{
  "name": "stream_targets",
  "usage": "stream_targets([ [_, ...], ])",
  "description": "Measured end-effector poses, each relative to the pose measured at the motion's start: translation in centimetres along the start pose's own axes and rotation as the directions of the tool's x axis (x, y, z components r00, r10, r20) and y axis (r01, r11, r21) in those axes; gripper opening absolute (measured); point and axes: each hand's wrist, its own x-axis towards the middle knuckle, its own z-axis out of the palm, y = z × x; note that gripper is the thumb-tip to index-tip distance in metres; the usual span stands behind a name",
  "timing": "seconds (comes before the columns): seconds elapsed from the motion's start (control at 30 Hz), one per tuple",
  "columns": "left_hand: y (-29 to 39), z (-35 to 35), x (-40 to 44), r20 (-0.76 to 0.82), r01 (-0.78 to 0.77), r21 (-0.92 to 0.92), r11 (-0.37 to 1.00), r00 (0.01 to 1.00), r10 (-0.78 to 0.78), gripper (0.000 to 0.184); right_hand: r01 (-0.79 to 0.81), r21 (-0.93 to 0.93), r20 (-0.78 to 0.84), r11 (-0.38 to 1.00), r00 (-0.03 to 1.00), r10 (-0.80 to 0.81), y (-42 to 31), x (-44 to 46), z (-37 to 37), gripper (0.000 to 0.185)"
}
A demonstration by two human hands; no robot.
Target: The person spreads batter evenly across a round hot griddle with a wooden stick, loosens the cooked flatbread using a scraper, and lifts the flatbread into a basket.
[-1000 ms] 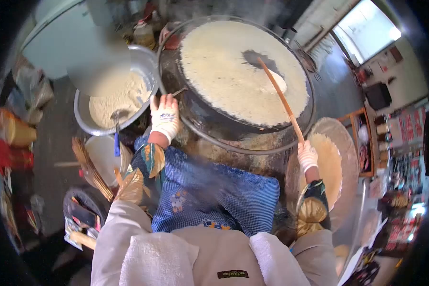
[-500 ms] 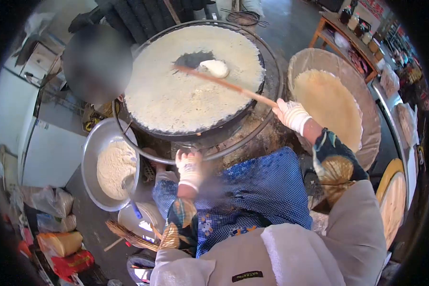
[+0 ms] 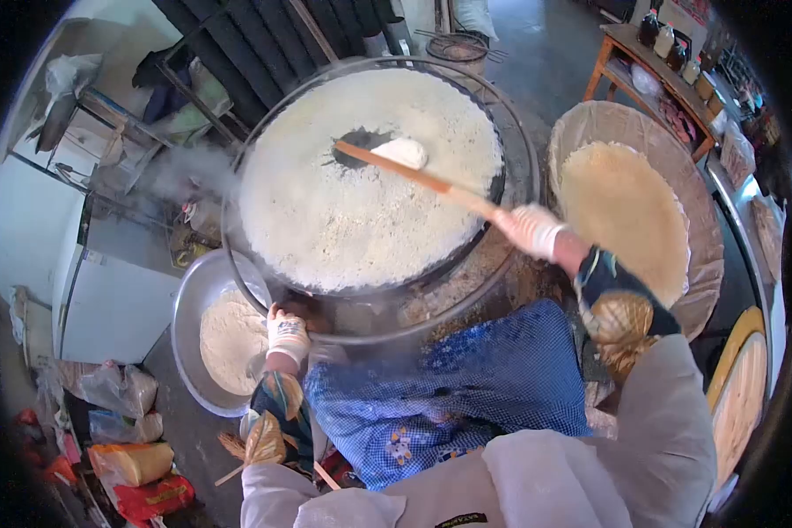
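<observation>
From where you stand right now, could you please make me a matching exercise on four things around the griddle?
Things:
1. Wooden stick
2. White lump
3. Metal basin
4. Left hand

Places:
A. At the metal ring around the griddle
B. In the right hand
C. To the left of the griddle, with a pale mixture inside
D. On the griddle, beside a dark uncovered patch

Right pairs: 1-B, 2-D, 3-C, 4-A
</observation>
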Motion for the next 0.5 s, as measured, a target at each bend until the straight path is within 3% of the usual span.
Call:
stream_targets([
  [0.03, -0.8, -0.5, 0.1, 0.004, -0.008, 0.049, 0.999, 1.000, 0.008, 0.025, -0.004, 0.200, 0.030, 0.980, 1.000, -0.002, -3.5, -2.1, 0.0, 0.072],
  [0.07, -1.8, 0.3, 0.7, -0.026, -0.009, 0.077, 0.997, 1.000, 0.011, 0.024, 0.117, 0.318, -0.119, 0.941, 0.989, -0.083, -5.5, -3.4, 1.9, 0.066],
  [0.1, -3.1, 2.0, 1.7, -0.055, -0.010, 0.106, 0.994, 0.998, 0.015, 0.025, 0.028, 0.518, -0.034, 0.855, 0.999, -0.012, -8.6, -5.4, 1.8, 0.054],
  [0.13, -4.0, 3.0, 2.5, -0.084, -0.011, 0.136, 0.991, 0.996, 0.022, 0.026, -0.048, 0.765, 0.083, 0.643, 0.996, -0.025, -11.0, -7.6, 1.4, 0.043],
  [0.17, -4.7, 2.9, 2.9, -0.060, -0.023, 0.130, 0.991, 0.998, 0.031, 0.027, 0.043, 0.875, -0.002, 0.482, 0.996, -0.084, -11.9, -8.8, 3.1, 0.043],
  [0.2, -5.2, 2.4, 3.2, -0.032, -0.038, 0.126, 0.991, 0.999, 0.042, 0.028, -0.128, 0.943, 0.149, 0.307, 0.988, -0.046, -13.0, -10.9, 2.1, 0.051],
  [0.27, -5.8, -0.3, 2.8, 0.097, -0.120, 0.097, 0.988, 0.989, 0.111, 0.031, -0.118, 0.979, 0.117, 0.166, 0.993, 0.015, -12.9, -13.4, 3.5, 0.054],
  [0.37, -5.8, 1.4, 3.5, -0.024, -0.002, 0.177, 0.984, 1.000, 0.006, 0.028, 0.023, 0.998, -0.011, -0.059, 0.980, 0.197, -11.3, -15.8, 6.4, 0.050],
  [0.5, -5.0, -1.1, 2.2, 0.057, -0.049, 0.138, 0.989, 0.998, 0.041, 0.026, -0.050, 0.985, 0.097, -0.165, 0.951, 0.294, -11.8, -16.5, 8.8, 0.047],
])
